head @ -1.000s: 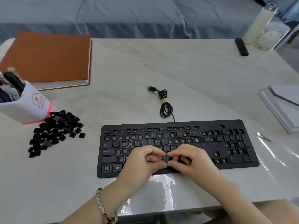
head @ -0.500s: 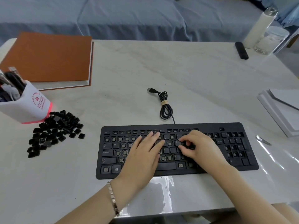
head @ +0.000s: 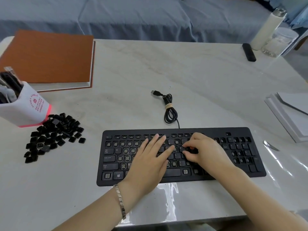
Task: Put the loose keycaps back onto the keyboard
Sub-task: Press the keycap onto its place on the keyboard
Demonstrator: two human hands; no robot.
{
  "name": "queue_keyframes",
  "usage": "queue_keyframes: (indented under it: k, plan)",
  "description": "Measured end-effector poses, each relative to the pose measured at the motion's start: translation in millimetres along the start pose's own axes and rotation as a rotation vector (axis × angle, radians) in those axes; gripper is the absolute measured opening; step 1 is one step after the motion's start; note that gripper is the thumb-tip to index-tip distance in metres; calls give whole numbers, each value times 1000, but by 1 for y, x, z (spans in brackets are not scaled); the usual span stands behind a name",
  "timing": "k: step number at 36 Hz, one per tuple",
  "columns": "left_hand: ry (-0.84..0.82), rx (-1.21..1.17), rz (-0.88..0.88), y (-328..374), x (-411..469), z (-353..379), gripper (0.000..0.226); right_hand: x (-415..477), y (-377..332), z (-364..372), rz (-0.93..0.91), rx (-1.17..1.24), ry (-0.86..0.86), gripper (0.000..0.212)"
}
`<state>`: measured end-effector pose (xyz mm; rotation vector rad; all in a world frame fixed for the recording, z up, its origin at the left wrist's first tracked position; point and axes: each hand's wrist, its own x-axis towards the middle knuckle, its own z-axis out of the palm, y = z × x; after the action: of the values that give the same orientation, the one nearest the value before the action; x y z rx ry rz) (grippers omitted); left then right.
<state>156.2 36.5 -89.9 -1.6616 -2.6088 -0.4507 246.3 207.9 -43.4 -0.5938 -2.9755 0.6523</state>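
Black keyboard (head: 216, 130) low and centre on the pale marbled tabletop (head: 200, 77), long edge toward the person. Many sockets bare, mostly in the left letter block and the number pad. A few caps seated: Esc, Tab, Q, Caps Lock, Shift, X, L, P, 9.

Left hand (head: 150, 162) flat over the middle rows, fingers straight and slightly spread, tips up near the number row, gripping nothing. Metal bracelet (head: 120, 200) on that wrist.

Right hand (head: 206, 152) just right of it, fingers curled, forefinger and thumb tips drawn close together on the row beside the P key. Impossible to tell whether a cap sits between them: something dark there, too hidden to name.

Pile of loose keycaps (head: 55, 134) well left of the keyboard, apart from it, scattered black squares, some face down. Just behind the pile, touching its far edge, a white pen holder (head: 28, 107) with red print and a pink base, dark pens inside.

Keyboard cable (head: 170, 110) coiled and tied behind the top edge, USB plug lying free. Brown-covered book (head: 48, 57) flat at far left. At far right corner, a white bottle (head: 266, 29), a clear jar (head: 280, 42) beside it, and a short black bar (head: 248, 52) just in front. Stack of white sheets (head: 290, 114) at the right edge, a small metal tool (head: 270, 145) near it. Blue cloth (head: 133, 17) behind the tabletop.
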Motion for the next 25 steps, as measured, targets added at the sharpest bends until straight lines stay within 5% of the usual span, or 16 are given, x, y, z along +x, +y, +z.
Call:
queue_keyframes:
  k: [9, 25]
  plan:
    - [6, -3, -2, -1, 0, 2, 42, -5, 3, 10, -94, 18, 130, 21]
    - [5, -51, -6, -1, -1, 5, 41, -2, 1, 7, -77, -29, 107, 18]
